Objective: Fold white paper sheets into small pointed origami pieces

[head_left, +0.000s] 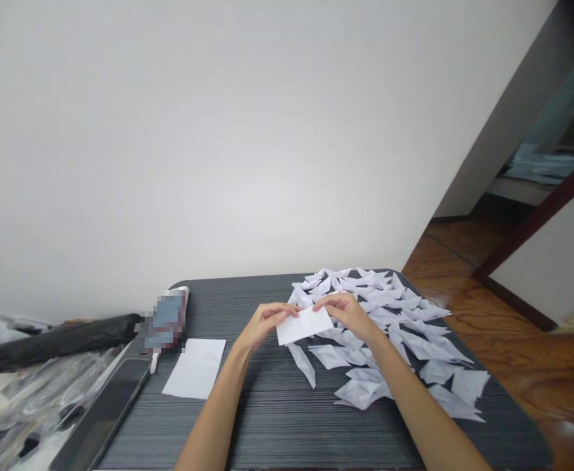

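Note:
A white folded sheet of paper (304,326) is held up over the dark table between both my hands. My left hand (266,320) pinches its upper left edge, thumb in front and fingers behind. At the upper right edge my right hand (342,310) grips it the same way. Below and to the right lie many folded paper boats (365,389), spread in a loose pile across the table's right half. One narrow folded paper piece (301,365) sits just under the held sheet.
A flat stack of white paper (196,369) lies left of my forearm. Beside it are a white pen-like thing (154,362), a blurred-out packet (167,320) and a dark tablet-like slab (105,412). Plastic bags and a black roll (56,340) fill the far left. A wall rises behind the table (228,288).

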`<state>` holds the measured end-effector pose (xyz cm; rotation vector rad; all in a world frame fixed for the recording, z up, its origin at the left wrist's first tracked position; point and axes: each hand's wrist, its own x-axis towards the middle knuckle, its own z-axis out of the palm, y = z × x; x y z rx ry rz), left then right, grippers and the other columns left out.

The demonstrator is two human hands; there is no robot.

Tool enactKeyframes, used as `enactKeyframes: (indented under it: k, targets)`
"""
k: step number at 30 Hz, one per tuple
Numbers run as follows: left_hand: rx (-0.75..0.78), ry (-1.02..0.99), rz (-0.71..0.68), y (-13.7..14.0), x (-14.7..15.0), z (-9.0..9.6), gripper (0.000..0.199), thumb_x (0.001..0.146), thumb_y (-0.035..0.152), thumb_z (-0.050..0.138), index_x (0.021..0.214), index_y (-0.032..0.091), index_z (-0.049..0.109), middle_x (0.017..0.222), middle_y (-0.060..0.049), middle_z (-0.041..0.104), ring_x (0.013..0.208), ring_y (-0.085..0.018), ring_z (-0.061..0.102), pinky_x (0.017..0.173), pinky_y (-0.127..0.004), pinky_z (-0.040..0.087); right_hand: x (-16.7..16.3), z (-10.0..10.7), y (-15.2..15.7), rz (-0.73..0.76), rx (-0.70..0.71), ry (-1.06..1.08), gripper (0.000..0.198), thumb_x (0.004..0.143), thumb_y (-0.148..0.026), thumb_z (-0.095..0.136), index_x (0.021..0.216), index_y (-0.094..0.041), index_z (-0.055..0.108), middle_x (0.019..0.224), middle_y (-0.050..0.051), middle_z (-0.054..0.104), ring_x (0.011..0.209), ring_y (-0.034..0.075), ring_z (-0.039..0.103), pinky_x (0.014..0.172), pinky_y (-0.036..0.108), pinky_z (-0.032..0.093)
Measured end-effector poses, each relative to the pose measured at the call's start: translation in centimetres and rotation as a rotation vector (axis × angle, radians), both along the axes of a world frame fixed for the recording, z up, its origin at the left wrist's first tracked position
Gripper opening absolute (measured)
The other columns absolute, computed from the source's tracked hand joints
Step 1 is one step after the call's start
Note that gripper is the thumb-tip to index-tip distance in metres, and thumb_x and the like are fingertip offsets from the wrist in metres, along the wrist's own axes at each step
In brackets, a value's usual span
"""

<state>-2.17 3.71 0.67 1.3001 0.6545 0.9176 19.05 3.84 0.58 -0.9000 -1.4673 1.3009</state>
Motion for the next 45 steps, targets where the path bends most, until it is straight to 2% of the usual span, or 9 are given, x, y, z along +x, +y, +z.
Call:
enactKeyframes:
  k: [3, 6, 9, 12, 16, 21, 25, 33, 45]
  targets:
    - [-0.099, -0.007, 0.003, -0.7, 1.2, -0.1, 0.030, 0.063, 0.027, 0.069, 0.090, 0.013, 0.064, 0.077, -0.005, 0.064, 0.059, -0.011, 0.056, 0.052, -0.019, 0.038, 0.1, 0.4, -0.6, 0.082, 0.047, -0.023, 0.019, 0.076, -0.026, 0.053, 0.086, -0.016, 0.067, 0.067, 0.002, 0.062, 0.061, 0.012, 0.056, 0.056, 0.023, 0.043]
    - [-0.279, -0.211, 0.001, -1.4, 2.3, -0.7, 0.035, 0.065, 0.029, 0.068, 0.096, 0.016, 0.059, 0.061, 0.001, 0.058, 0.042, -0.006, 0.047, 0.042, -0.017, 0.034, 0.3, 1.0, -1.4, 0.162, 0.119, 0.037, 0.033, 0.084, -0.030, 0.046, 0.115, -0.021, 0.049, 0.078, 0.003, 0.061, 0.069, 0.013, 0.057, 0.065, 0.027, 0.046]
    - [-0.413, -0.360, -0.051, -1.9, 3.0, -1.0, 0.037, 0.064, 0.027, 0.068, 0.097, 0.015, 0.057, 0.058, 0.002, 0.051, 0.041, -0.004, 0.043, 0.037, -0.014, 0.030, 0.1, 1.3, -1.9, 0.160, 0.226, 0.021, 0.028, 0.081, -0.028, 0.052, 0.108, -0.023, 0.050, 0.101, 0.006, 0.056, 0.093, 0.016, 0.053, 0.078, 0.030, 0.044]
    - [-0.458, -0.385, -0.096, -2.2, 3.5, -1.0, 0.037, 0.064, 0.025, 0.069, 0.098, 0.014, 0.056, 0.057, 0.002, 0.050, 0.046, -0.006, 0.047, 0.042, -0.015, 0.035, -0.3, 1.3, -2.0, 0.120, 0.244, 0.007, 0.013, 0.078, -0.028, 0.056, 0.088, -0.020, 0.056, 0.098, 0.006, 0.056, 0.095, 0.017, 0.052, 0.081, 0.031, 0.042]
    - [-0.289, -0.174, -0.078, -2.5, 3.8, -0.9, 0.037, 0.065, 0.029, 0.068, 0.098, 0.016, 0.058, 0.067, -0.003, 0.061, 0.059, -0.013, 0.058, 0.058, -0.023, 0.045, -0.6, 0.9, -1.8, -0.003, 0.175, -0.052, 0.011, 0.075, -0.028, 0.058, 0.074, -0.017, 0.057, 0.076, 0.002, 0.059, 0.075, 0.015, 0.055, 0.072, 0.029, 0.043]
    - [0.183, 0.167, 0.373, -2.9, 3.5, -0.8, 0.024, 0.075, 0.032, 0.056, 0.084, 0.013, 0.067, 0.079, -0.006, 0.067, 0.073, -0.016, 0.059, 0.068, -0.024, 0.045, -0.8, 0.5, -2.0, -0.051, 0.196, -0.156, 0.009, 0.072, -0.025, 0.060, 0.070, -0.015, 0.060, 0.069, 0.001, 0.059, 0.066, 0.013, 0.052, 0.064, 0.027, 0.042]
    - [0.340, 0.325, 0.516, -3.3, 3.4, -1.1, 0.027, 0.077, 0.032, 0.052, 0.083, 0.012, 0.069, 0.077, -0.007, 0.069, 0.068, -0.017, 0.062, 0.062, -0.025, 0.047, -1.2, 0.4, -2.3, -0.084, 0.239, -0.223, 0.009, 0.073, -0.024, 0.059, 0.070, -0.016, 0.059, 0.069, 0.001, 0.059, 0.065, 0.013, 0.051, 0.063, 0.026, 0.041]
    - [0.496, 0.431, 0.567, -3.7, 3.8, -1.4, 0.020, 0.075, 0.026, 0.054, 0.081, 0.014, 0.070, 0.078, -0.008, 0.071, 0.063, -0.017, 0.064, 0.059, -0.025, 0.050, -1.4, 0.5, -2.7, -0.155, 0.302, -0.372, 0.010, 0.074, -0.025, 0.058, 0.069, -0.016, 0.059, 0.069, 0.001, 0.061, 0.064, 0.013, 0.051, 0.061, 0.025, 0.039]
    - [0.440, 0.387, 0.559, -3.9, 3.9, -1.3, 0.018, 0.073, 0.026, 0.057, 0.078, 0.016, 0.071, 0.075, -0.006, 0.071, 0.060, -0.018, 0.063, 0.058, -0.026, 0.049, -1.5, 0.4, -2.9, -0.157, 0.323, -0.402, 0.012, 0.075, -0.028, 0.057, 0.070, -0.017, 0.059, 0.070, 0.002, 0.060, 0.066, 0.014, 0.052, 0.062, 0.026, 0.040]
